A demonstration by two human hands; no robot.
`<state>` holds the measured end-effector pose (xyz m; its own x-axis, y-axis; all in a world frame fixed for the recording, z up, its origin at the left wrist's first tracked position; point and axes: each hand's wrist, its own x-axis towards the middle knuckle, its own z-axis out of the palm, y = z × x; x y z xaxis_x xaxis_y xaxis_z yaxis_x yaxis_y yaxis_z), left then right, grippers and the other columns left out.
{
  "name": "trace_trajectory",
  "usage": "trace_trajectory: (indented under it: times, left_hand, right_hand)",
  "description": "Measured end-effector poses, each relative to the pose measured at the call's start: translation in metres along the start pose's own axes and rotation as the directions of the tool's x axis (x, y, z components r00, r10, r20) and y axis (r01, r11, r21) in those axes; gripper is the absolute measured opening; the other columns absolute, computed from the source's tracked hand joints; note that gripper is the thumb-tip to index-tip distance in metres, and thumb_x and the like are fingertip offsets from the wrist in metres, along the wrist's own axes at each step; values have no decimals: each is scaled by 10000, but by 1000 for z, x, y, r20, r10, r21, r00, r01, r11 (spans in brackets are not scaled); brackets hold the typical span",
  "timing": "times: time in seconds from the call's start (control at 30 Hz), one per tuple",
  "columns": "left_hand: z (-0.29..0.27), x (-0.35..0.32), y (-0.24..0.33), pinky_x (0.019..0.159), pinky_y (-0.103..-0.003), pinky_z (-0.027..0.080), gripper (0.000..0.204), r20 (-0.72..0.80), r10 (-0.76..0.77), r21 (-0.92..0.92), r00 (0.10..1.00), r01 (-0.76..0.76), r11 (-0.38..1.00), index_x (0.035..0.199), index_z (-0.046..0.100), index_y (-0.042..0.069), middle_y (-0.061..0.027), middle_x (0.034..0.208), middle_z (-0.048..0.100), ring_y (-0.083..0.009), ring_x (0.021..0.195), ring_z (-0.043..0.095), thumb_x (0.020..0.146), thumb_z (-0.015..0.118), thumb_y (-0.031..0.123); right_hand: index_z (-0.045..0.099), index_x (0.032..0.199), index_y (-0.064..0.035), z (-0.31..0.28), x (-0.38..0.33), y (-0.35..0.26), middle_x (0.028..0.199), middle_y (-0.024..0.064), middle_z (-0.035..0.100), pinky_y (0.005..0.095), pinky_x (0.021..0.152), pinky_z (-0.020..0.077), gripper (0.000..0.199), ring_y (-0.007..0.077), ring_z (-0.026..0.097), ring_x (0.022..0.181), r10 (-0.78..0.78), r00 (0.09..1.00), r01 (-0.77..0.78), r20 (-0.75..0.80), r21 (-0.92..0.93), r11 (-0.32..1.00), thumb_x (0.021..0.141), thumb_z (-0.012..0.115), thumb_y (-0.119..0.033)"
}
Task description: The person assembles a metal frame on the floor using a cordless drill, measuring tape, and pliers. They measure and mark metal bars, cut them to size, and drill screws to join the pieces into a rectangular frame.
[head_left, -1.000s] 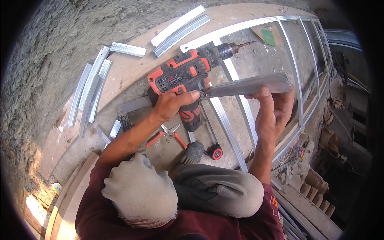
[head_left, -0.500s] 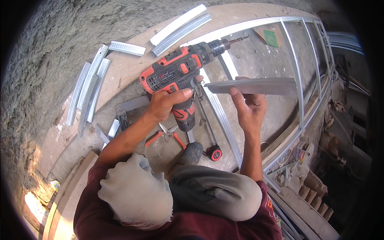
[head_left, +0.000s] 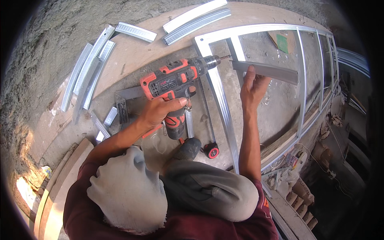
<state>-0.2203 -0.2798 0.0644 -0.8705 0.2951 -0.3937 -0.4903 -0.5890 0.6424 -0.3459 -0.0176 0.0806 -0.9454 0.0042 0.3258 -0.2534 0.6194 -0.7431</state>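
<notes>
The red and black cordless drill (head_left: 174, 80) is in the middle of the view, lying almost level, with its bit pointing to the right toward the end of a short grey metal channel piece (head_left: 267, 71). The left hand (head_left: 162, 111) has its fingers closed around the drill's grip, just above the battery. The right hand (head_left: 253, 87) holds the short channel piece from below, with the fingers closed on its left end, and keeps it over the large frame of silver metal profiles (head_left: 224, 108) that lies on the concrete floor (head_left: 276, 116). The drill bit is very near the piece, but I cannot tell if it touches.

Below the drill, on the floor, lie a small red and black tape measure (head_left: 211, 151) and a grey steel square (head_left: 122, 102). At the left, several loose silver metal channel strips (head_left: 86, 74) rest on a long wooden board (head_left: 136, 56). The person's bent knees (head_left: 208, 192) fill the lower part.
</notes>
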Motion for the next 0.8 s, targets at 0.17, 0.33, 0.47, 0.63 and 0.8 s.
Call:
trace_trajectory:
  times: [0.17, 0.33, 0.47, 0.63, 0.8]
  left_hand:
    - [2, -5, 1, 760, -277, 553, 394, -2, 35, 42, 999, -35, 999, 1292, 611, 4, -61, 1044, 704, -103, 896, 651, 935, 658, 163]
    - [-1, -4, 0, 756, -266, 540, 404, -8, 61, 106, 998, -60, 993, 1303, 617, 13, -54, 1018, 701, -100, 890, 642, 931, 663, 163]
    - [-2, -6, 0, 772, -277, 538, 425, -18, 62, 85, 998, -60, 995, 1320, 613, 19, -56, 1024, 699, -110, 905, 642, 923, 670, 163]
    - [-3, -5, 0, 807, -297, 545, 462, -24, 53, 93, 998, -50, 994, 1346, 593, 20, -62, 1066, 698, -123, 924, 651, 920, 680, 174]
    - [0, -6, -2, 801, -300, 556, 453, -48, 99, 28, 994, -98, 995, 1299, 601, 15, -65, 1115, 701, -119, 898, 656, 872, 717, 110]
  right_hand:
    - [417, 1265, 71, 5, 1, 16, 1122, 238, 638, 432, 966, 537, 401, 312, 685, 1074, -89, 996, 89, 3, -113, 990, 1010, 625, -158]
    - [417, 1242, 85, 6, 3, 19, 1131, 250, 622, 407, 929, 556, 387, 309, 697, 1022, -93, 995, 95, 25, -86, 992, 1009, 618, -149]
    - [317, 1293, 26, 1, 11, 7, 1117, 209, 598, 382, 850, 586, 420, 255, 691, 986, -189, 982, 190, 24, -128, 973, 1032, 583, -168]
    - [222, 1359, 14, -5, 19, -9, 1112, 245, 611, 399, 772, 638, 523, 276, 720, 939, 23, 999, -28, 48, 105, 994, 1017, 592, -127]
    - [290, 1410, 58, -11, 26, -12, 1128, 211, 624, 355, 816, 607, 571, 232, 673, 1020, 106, 991, -118, 87, 153, 981, 979, 643, -69]
